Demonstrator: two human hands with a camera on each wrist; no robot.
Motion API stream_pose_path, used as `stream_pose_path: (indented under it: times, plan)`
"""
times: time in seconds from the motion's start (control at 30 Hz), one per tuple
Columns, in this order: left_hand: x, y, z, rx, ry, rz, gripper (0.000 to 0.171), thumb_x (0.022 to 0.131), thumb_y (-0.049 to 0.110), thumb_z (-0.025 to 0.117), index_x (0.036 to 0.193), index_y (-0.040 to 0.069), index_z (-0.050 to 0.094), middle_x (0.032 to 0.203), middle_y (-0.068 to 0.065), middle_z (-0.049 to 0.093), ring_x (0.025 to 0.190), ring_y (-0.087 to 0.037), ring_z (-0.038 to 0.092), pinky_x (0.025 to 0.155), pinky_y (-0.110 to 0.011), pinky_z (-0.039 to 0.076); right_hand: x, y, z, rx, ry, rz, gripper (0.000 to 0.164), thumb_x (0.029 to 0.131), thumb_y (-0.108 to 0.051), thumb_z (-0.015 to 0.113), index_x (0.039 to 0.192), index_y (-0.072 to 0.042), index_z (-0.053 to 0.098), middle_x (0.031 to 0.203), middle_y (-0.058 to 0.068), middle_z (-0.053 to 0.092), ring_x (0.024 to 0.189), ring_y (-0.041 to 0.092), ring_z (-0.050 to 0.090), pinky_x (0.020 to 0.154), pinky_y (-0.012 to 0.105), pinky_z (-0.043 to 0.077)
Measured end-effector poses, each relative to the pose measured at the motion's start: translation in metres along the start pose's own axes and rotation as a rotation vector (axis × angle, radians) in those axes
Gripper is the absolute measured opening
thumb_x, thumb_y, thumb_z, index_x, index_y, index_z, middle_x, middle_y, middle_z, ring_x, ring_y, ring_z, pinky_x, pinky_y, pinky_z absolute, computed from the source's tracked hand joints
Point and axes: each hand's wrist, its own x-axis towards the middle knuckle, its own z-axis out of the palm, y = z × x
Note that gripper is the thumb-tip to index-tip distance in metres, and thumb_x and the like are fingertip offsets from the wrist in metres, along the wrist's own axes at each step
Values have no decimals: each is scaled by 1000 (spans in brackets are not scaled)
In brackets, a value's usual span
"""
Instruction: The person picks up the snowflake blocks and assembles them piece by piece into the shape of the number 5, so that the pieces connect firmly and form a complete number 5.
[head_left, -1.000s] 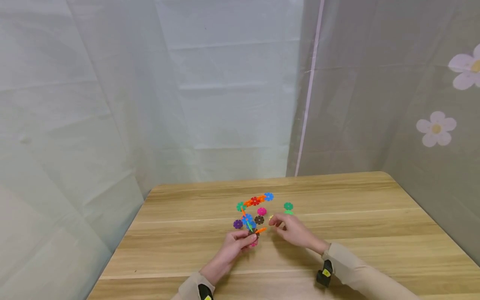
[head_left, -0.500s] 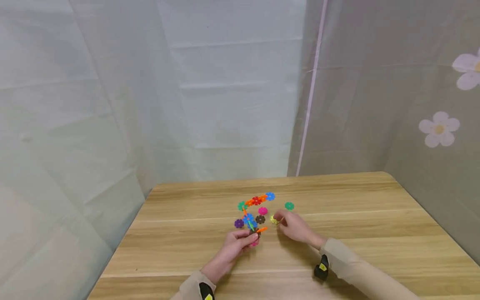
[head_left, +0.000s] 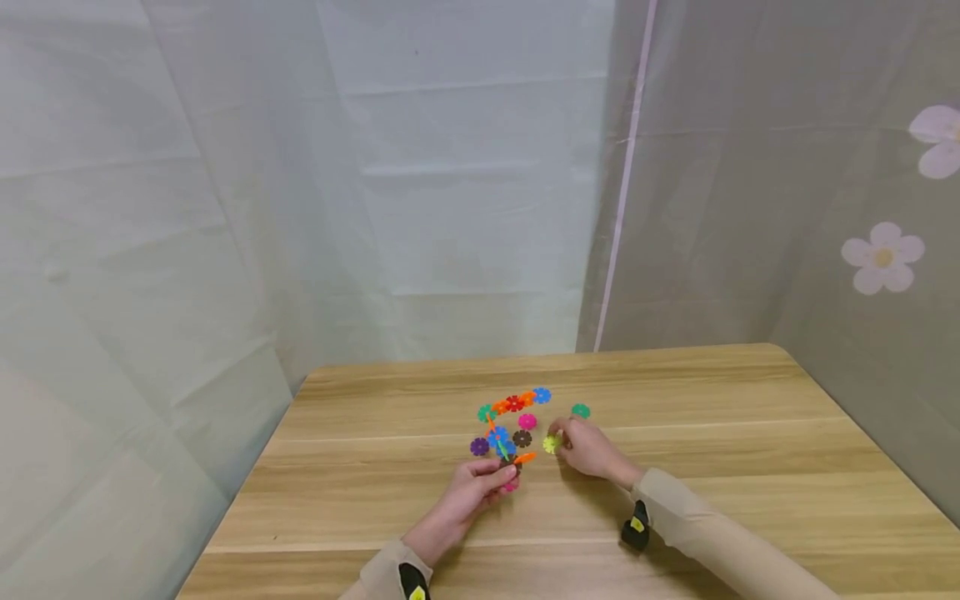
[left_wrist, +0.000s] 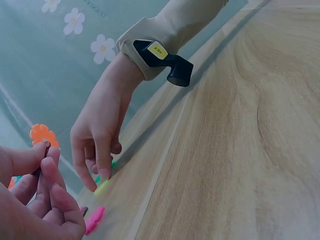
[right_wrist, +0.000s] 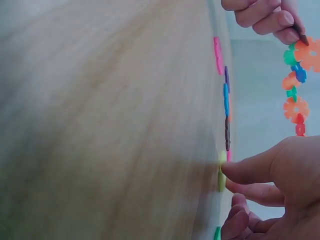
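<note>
My left hand (head_left: 471,493) pinches a dark brown snowflake disc (head_left: 513,463) between thumb and fingers. That disc belongs to a chain of slotted plastic discs, with an orange disc (right_wrist: 309,52) joined beside it and green, blue, orange and red ones leading away to a blue disc (head_left: 542,395) at the far end. Over to the right, my right hand (head_left: 592,450) has its thumb and index finger on a yellow snowflake disc (right_wrist: 222,172) at the tabletop. Thumb and finger sit on either side of it in the right wrist view. Part of the yellow disc is hidden by the fingers.
Loose discs lie around the chain: brown (head_left: 522,437), pink (head_left: 527,422), purple (head_left: 479,447) and green (head_left: 581,411). Another pink disc (left_wrist: 95,220) lies near my left hand. Fabric hangs behind the wooden table (head_left: 360,467).
My right hand has moved from above the table onto the yellow disc, which has shifted slightly toward me. A light green disc seen earlier is now behind that hand. My left hand stays put.
</note>
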Motion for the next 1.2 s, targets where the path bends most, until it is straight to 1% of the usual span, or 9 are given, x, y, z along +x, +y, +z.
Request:
stream_pose_path:
  times: [0.1, 0.23, 0.4, 0.5, 0.6, 0.77, 0.9, 1.13, 1.2]
  plan:
    - [1, -1, 0, -24, -7, -3, 14, 89, 9, 67, 100, 1, 69, 89, -3, 74, 78, -6, 68, 78, -21, 55, -1, 0, -2, 14, -8, -10, 21, 76, -1, 74, 95, -4, 66, 86, 4, 61, 80, 14, 53, 70, 29, 49]
    - [1, -1, 0, -33, -14, -6, 12, 89, 8, 67, 98, 2, 70, 87, -1, 74, 76, -5, 67, 75, -19, 55, -3, -3, -4, 62, -35, -34, 20, 76, 0, 75, 89, -5, 60, 83, 4, 59, 76, 14, 51, 66, 26, 46]
    - [2, -2, -1, -23, -6, -22, 11, 88, 10, 68, 97, 3, 71, 83, 1, 74, 72, -3, 66, 69, -16, 52, -7, -3, -5, 154, -44, -62, 16, 84, 1, 68, 90, -5, 54, 81, 3, 59, 73, 12, 53, 62, 22, 45]
    - [3, -3, -2, -24, 5, -36, 6, 88, 11, 69, 93, 7, 70, 79, 4, 73, 68, -1, 64, 64, -15, 50, -9, -4, -5, 242, -54, -66, 10, 88, 1, 62, 93, -4, 54, 83, 3, 61, 74, 11, 56, 63, 20, 48]
    - [4, -3, -3, -16, 9, -40, 6, 88, 12, 69, 92, 8, 70, 77, 5, 73, 66, 0, 61, 62, -15, 48, -10, -4, -4, 315, -58, -59, 8, 91, 2, 58, 95, -3, 55, 86, 6, 63, 73, 12, 59, 62, 20, 51]
    - [4, -2, -4, -7, 14, -43, 6, 88, 14, 69, 92, 9, 70, 76, 6, 71, 67, -1, 60, 62, -14, 46, -11, -7, -5, 351, -32, -53, 7, 92, 2, 55, 98, -3, 55, 89, 9, 64, 71, 15, 61, 60, 21, 51]
    - [6, -3, -4, -11, 23, -44, 3, 88, 14, 69, 89, 11, 69, 74, 8, 69, 65, -1, 57, 60, -14, 45, -15, -12, -8, 387, -6, -46, 8, 93, 0, 55, 100, -5, 56, 90, 8, 64, 70, 18, 61, 59, 23, 52]
    - [8, -6, -5, -7, 36, -52, 4, 89, 15, 69, 89, 12, 67, 71, 10, 66, 63, 0, 55, 58, -13, 44, -19, -17, -10, 506, 5, -77, 9, 95, -2, 54, 103, -5, 58, 93, 9, 63, 79, 29, 65, 68, 37, 58]
    - [8, -6, -5, -5, 38, -55, 4, 89, 15, 69, 89, 12, 67, 71, 10, 66, 63, 0, 55, 58, -13, 45, -20, -18, -10, 520, 7, -81, 9, 96, -2, 54, 104, -5, 58, 93, 10, 64, 79, 32, 65, 68, 38, 57]
